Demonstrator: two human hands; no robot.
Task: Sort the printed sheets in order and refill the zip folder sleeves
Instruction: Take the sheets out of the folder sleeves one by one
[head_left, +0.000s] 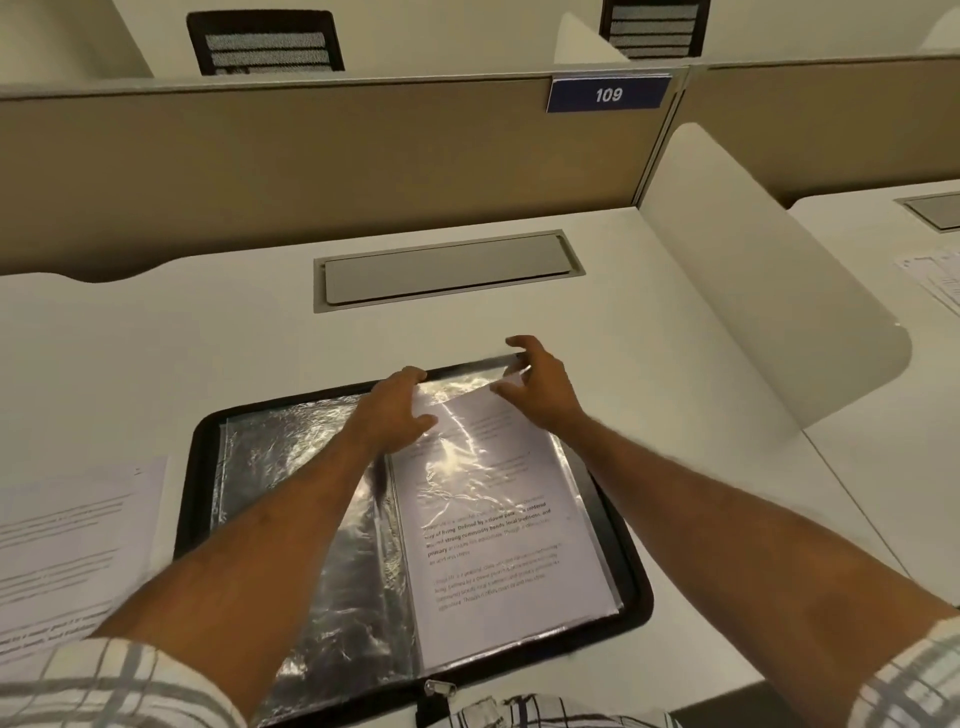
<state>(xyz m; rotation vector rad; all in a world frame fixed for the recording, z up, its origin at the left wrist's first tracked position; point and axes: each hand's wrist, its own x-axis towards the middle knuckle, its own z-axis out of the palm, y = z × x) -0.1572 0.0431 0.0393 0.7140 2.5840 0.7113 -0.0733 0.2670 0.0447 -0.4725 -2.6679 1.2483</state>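
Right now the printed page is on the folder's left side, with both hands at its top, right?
No. The head view shows the printed page on the folder's right side, with the left hand and right hand at its top.

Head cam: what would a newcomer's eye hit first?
The open black zip folder mid-desk, with the left hand and right hand at the top edge of its right-hand sleeve, which holds a printed sheet. Next, loose sheets at the desk's left edge and the blue 109 sign on the partition above.
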